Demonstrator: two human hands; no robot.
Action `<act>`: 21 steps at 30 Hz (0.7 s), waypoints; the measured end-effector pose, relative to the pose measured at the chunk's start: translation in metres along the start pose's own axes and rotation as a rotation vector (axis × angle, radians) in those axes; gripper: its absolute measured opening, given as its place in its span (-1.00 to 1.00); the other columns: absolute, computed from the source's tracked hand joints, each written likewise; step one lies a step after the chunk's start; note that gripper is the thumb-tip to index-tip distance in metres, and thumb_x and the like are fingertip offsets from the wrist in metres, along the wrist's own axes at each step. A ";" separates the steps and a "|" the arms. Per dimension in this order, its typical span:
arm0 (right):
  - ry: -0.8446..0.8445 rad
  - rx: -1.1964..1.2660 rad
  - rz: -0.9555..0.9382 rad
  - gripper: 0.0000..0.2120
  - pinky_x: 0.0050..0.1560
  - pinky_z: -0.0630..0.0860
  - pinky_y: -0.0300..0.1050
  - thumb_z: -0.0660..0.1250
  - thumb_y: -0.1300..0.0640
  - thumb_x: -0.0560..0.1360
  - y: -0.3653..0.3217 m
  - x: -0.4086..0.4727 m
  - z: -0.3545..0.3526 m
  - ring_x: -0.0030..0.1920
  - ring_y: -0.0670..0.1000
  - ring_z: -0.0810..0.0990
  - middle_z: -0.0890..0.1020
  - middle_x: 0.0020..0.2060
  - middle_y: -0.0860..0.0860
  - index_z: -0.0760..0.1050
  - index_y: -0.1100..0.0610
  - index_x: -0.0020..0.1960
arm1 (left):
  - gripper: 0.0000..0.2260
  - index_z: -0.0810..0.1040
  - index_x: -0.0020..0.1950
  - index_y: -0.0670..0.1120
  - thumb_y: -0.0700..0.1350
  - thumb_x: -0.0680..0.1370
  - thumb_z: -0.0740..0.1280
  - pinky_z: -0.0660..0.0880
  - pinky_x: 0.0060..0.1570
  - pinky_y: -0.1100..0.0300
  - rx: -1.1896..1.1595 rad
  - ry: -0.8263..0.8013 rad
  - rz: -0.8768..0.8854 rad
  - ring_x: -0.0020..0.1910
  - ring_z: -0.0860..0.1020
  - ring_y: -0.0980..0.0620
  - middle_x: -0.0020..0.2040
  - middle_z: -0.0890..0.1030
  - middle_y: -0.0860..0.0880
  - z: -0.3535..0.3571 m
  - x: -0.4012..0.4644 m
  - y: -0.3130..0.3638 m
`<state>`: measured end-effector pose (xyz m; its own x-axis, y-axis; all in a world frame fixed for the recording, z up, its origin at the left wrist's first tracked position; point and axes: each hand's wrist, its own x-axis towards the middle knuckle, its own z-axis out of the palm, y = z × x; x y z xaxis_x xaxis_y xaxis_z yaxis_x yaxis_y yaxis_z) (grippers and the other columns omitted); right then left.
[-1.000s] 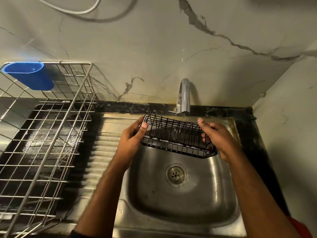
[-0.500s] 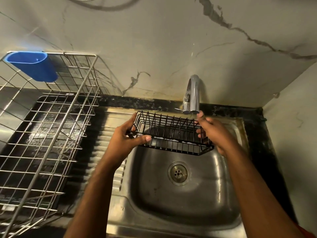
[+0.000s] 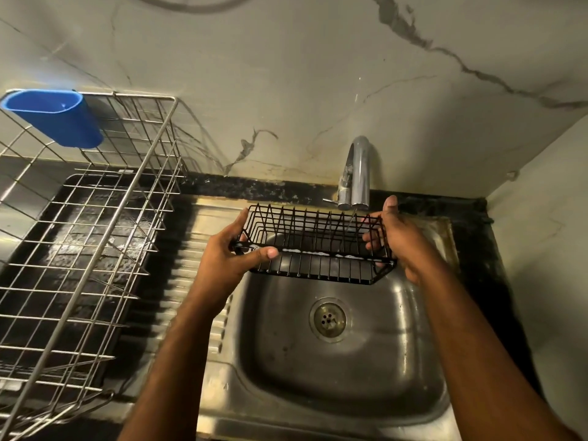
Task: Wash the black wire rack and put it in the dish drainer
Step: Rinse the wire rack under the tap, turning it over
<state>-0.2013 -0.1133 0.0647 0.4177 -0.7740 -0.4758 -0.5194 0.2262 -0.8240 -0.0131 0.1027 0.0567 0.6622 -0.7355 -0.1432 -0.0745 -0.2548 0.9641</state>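
Observation:
The black wire rack (image 3: 313,249) hangs over the steel sink (image 3: 350,361), just under the tap (image 3: 358,173). White suds cling to its near rim, and a thin stream of water falls onto its right part. My left hand (image 3: 229,259) grips the rack's left end, thumb along the near rim. My right hand (image 3: 397,240) holds the right end, fingers curled through the wires. The wire dish drainer (image 3: 82,243) stands to the left on a black tray.
A blue plastic cup (image 3: 54,117) hangs on the drainer's far left corner. The ribbed draining board (image 3: 197,281) lies between drainer and sink. A marble wall rises behind, and a side wall closes the right. The drain (image 3: 328,318) sits mid-basin.
Both hands raised the rack slightly and levelled it under the tap. My left thumb moved onto the near rim. The view shifted a little to the right.

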 end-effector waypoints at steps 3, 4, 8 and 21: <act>-0.046 0.021 -0.017 -0.61 -0.36 0.55 -0.12 0.03 -0.23 0.64 -0.002 -0.005 -0.002 -0.10 0.02 0.63 0.68 -0.04 0.10 0.52 -0.03 0.10 | -0.27 0.41 0.51 0.06 -0.28 0.41 0.55 0.58 -0.03 0.36 -0.024 0.007 -0.019 0.02 0.66 0.26 0.02 0.72 0.22 -0.005 -0.001 -0.001; -0.061 0.018 -0.037 -0.68 -0.29 0.57 -0.08 0.06 -0.19 0.65 -0.002 -0.005 -0.003 -0.09 0.01 0.63 0.68 -0.04 0.08 0.51 -0.06 0.11 | -0.29 0.41 0.50 0.07 -0.33 0.42 0.53 0.56 -0.09 0.41 -0.027 0.016 -0.022 -0.06 0.65 0.31 -0.06 0.71 0.29 -0.006 -0.002 -0.001; -0.114 0.036 -0.083 -0.78 -0.32 0.55 -0.11 0.11 -0.07 0.67 -0.002 -0.007 0.002 -0.12 -0.04 0.61 0.66 -0.06 0.05 0.53 -0.14 0.05 | -0.26 0.32 0.54 0.03 -0.37 0.45 0.49 0.51 -0.15 0.49 -0.045 0.056 -0.046 -0.20 0.61 0.38 -0.28 0.62 0.41 -0.014 -0.007 -0.004; -0.168 -0.005 -0.059 -0.75 -0.37 0.52 -0.19 0.09 0.02 0.70 -0.010 0.000 0.022 -0.11 -0.03 0.60 0.66 -0.01 0.09 0.54 -0.07 0.15 | -0.07 0.34 0.58 0.01 -0.03 0.25 0.62 0.49 0.26 0.17 -0.131 0.121 -0.100 0.31 0.57 0.06 0.34 0.57 0.07 -0.035 -0.021 -0.019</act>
<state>-0.1796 -0.1029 0.0658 0.5660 -0.6763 -0.4714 -0.4937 0.1799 -0.8508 0.0003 0.1454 0.0491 0.7469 -0.6276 -0.2197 0.0885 -0.2336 0.9683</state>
